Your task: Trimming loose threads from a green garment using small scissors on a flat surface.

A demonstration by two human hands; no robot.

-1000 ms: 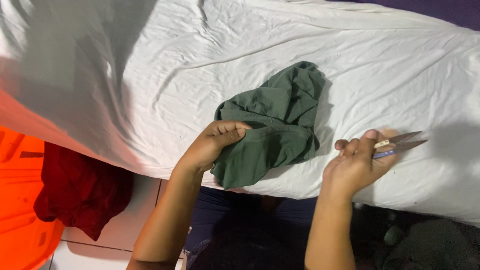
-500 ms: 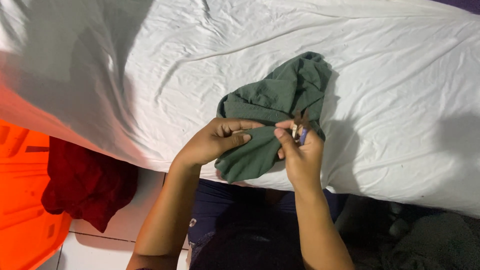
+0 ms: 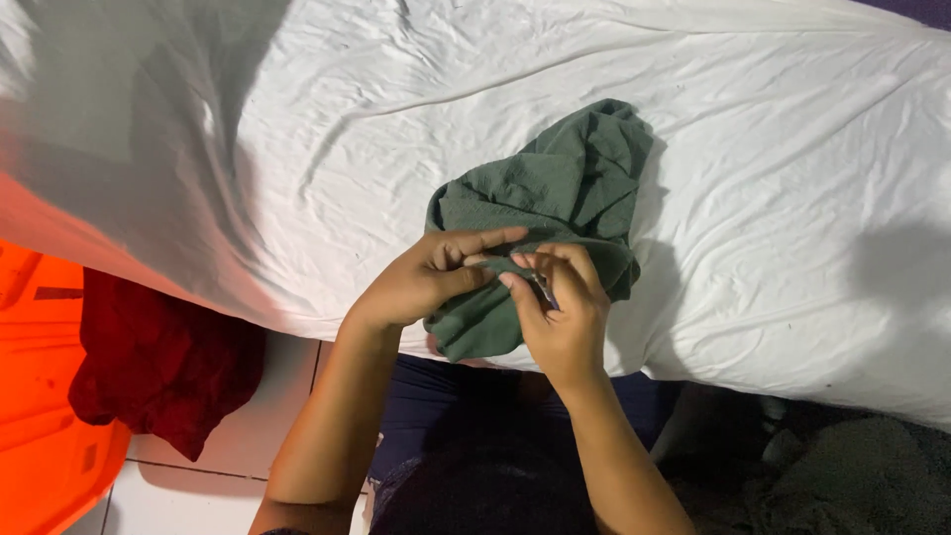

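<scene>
Seen from the head camera, a person seated at the edge of a bed (image 3: pixel 297 129) draped in a rumpled white sheet works both hands over a crumpled green cloth (image 3: pixel 565 188) that lies near the mattress's front edge. The left hand (image 3: pixel 421 282) pinches a fold of the fabric between thumb and fingers, its grip clamped on the cloth. The right hand (image 3: pixel 560 307) meets it from the other side, fingers curled together over the same fold; a small, thin object seems tucked inside that grip, though it is too hidden to identify, and whether the hand clasps the cloth itself cannot be told. The bulk of the green cloth bunches up behind the hands, toward the middle of the bed. Off to the left, a dark red garment (image 3: pixel 158 367) hangs over an orange container (image 3: pixel 40 416) standing on the tiled floor (image 3: pixel 248 436). By the look of it, the step in hand is close work on one small spot of the fabric; any following move would call for the left hand to keep the fold taut and steady while the right works precisely.
</scene>
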